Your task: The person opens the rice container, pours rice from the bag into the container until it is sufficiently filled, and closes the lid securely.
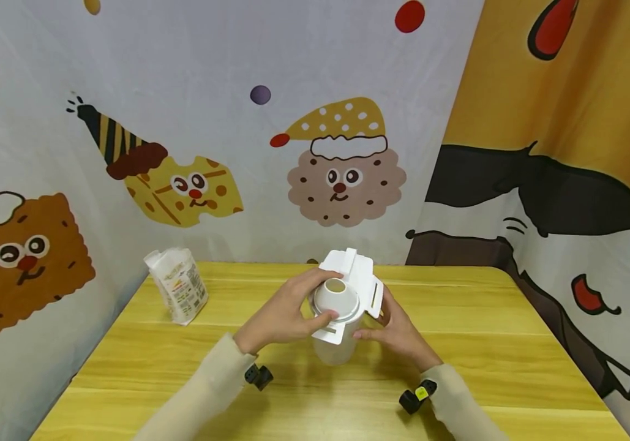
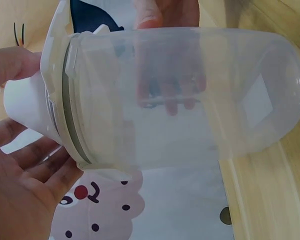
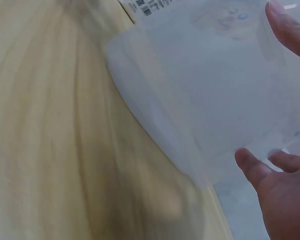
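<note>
A translucent plastic container (image 2: 165, 100) with a white lid (image 1: 357, 269) is between my two hands over the table. On the lid is a round white spout cup (image 1: 337, 303), and slotted side flaps (image 1: 374, 298) stick outward. My left hand (image 1: 287, 309) grips the lid, its thumb on the near side of the spout cup and its fingers on the far side. With fingers and thumb around the container's body, my right hand (image 1: 397, 331) holds it from the right; its fingers show through the clear wall in the left wrist view. The container looks empty.
A white printed packet (image 1: 179, 286) stands at the table's back left. The wood-patterned table (image 1: 485, 343) meets a cartoon-print curtain (image 1: 210, 73) along its back edge. Each wrist wears a small black camera, such as the one on the right wrist (image 1: 417, 397).
</note>
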A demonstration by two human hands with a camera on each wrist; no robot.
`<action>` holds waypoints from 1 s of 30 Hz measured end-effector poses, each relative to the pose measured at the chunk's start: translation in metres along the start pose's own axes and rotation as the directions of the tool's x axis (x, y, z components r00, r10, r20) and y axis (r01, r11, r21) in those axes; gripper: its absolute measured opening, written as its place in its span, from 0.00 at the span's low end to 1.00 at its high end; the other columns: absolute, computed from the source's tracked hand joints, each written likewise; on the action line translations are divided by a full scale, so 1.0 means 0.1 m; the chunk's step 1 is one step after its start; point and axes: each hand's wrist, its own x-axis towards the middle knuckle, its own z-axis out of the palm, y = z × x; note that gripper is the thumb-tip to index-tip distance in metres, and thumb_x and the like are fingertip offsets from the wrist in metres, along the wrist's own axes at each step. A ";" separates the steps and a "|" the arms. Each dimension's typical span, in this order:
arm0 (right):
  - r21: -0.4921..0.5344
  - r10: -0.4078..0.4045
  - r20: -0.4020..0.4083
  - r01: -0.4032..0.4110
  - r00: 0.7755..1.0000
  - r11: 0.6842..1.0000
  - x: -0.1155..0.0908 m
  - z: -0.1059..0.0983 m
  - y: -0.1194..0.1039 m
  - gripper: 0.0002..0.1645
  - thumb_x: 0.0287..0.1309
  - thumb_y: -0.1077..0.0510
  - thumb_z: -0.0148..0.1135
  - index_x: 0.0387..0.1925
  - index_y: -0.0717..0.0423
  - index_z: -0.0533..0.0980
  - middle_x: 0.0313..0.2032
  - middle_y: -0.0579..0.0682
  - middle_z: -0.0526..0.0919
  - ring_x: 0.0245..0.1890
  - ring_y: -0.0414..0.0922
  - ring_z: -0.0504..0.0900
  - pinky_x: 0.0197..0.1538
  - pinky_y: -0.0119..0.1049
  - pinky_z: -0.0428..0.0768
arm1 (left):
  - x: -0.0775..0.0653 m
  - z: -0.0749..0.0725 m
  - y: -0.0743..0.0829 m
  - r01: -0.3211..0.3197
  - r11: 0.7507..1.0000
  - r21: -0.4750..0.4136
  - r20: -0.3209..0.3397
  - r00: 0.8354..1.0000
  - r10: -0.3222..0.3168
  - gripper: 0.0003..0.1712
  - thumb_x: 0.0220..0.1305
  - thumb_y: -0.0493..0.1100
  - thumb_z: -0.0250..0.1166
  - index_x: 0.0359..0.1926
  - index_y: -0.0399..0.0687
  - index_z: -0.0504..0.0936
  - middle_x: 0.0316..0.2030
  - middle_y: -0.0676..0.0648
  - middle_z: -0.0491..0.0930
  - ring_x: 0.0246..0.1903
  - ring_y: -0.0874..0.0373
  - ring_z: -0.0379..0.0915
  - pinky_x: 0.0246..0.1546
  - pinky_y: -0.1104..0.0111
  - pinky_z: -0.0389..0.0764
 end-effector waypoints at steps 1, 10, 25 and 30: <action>-0.003 -0.002 0.011 0.002 1.000 1.000 0.01 -0.01 0.01 0.69 0.49 0.63 0.81 0.81 0.35 0.47 0.80 0.48 0.56 0.78 0.54 0.58 0.73 0.57 0.68 | 0.00 0.01 0.01 -0.002 1.000 0.007 -0.007 1.000 0.002 0.34 0.64 0.45 0.73 0.68 0.46 0.74 0.60 0.53 0.78 0.57 0.61 0.77 0.58 0.64 0.82; 0.071 -0.054 0.154 0.043 0.987 0.997 0.13 -0.17 0.10 0.68 0.47 0.62 0.82 0.81 0.37 0.49 0.74 0.51 0.66 0.69 0.42 0.74 0.68 0.33 0.75 | -0.02 0.10 0.17 0.051 0.994 0.098 -0.066 0.997 -0.044 0.35 0.63 0.50 0.73 0.68 0.48 0.73 0.59 0.50 0.78 0.53 0.59 0.78 0.52 0.66 0.84; 0.102 -0.083 0.209 0.063 0.974 0.993 0.12 -0.23 0.07 0.66 0.51 0.62 0.79 0.82 0.38 0.48 0.78 0.48 0.61 0.72 0.41 0.70 0.71 0.36 0.72 | -0.02 0.11 0.22 0.081 0.994 0.078 -0.056 0.995 -0.077 0.35 0.66 0.56 0.70 0.69 0.51 0.72 0.63 0.52 0.75 0.57 0.58 0.75 0.55 0.62 0.83; 0.033 -0.088 0.152 0.084 0.984 0.996 0.03 -0.18 0.03 0.65 0.52 0.62 0.79 0.82 0.38 0.48 0.80 0.47 0.57 0.75 0.36 0.64 0.72 0.53 0.71 | -0.02 0.02 0.14 0.081 0.997 0.005 -0.048 0.996 -0.081 0.30 0.71 0.58 0.65 0.68 0.53 0.74 0.64 0.55 0.73 0.63 0.56 0.71 0.62 0.54 0.79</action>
